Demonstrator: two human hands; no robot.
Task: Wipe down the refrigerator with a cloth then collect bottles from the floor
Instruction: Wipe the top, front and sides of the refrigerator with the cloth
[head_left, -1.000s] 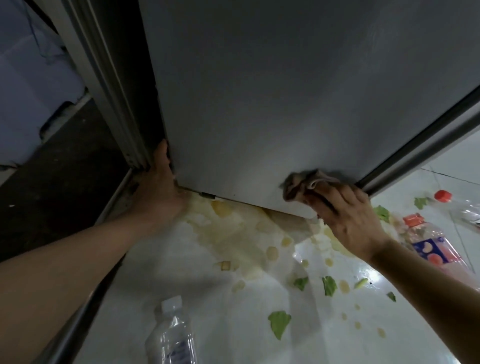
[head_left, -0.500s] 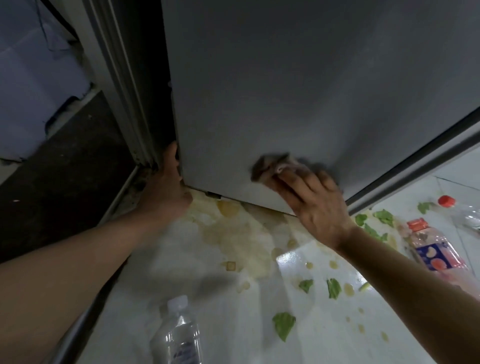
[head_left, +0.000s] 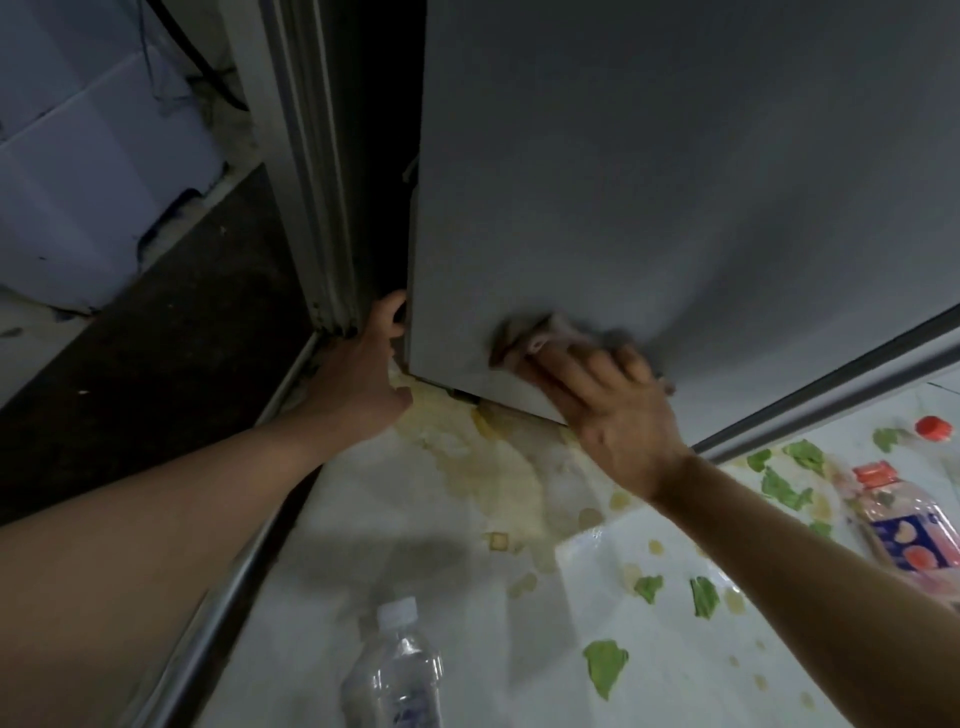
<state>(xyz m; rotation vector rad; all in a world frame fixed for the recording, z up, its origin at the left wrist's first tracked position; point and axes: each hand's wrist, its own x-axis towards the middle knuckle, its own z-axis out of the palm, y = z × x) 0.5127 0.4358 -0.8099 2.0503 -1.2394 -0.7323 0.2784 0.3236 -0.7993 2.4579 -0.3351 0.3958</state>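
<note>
The grey refrigerator door (head_left: 675, 182) fills the upper right of the head view. My right hand (head_left: 608, 410) presses a brownish cloth (head_left: 540, 332) flat against the door's lower left part, fingers spread over it. My left hand (head_left: 363, 374) grips the door's lower left edge, fingers hidden behind it. A clear bottle with a white cap (head_left: 395, 670) lies on the white floor near me. A pinkish bottle with a red cap and blue label (head_left: 904, 514) lies at the right. Another red-capped bottle (head_left: 935, 428) shows at the right edge.
A yellowish spill (head_left: 493, 467) spreads on the floor under the door, with green leaf scraps (head_left: 605, 665) scattered right of it. A metal rail (head_left: 228, 597) divides the white floor from a dark floor (head_left: 130, 374) on the left. The fridge body's seal (head_left: 317, 208) stands left of the door.
My right hand has slid the cloth leftward along the bottom of the door, from near its right corner to its lower left part. My left hand stays on the door edge.
</note>
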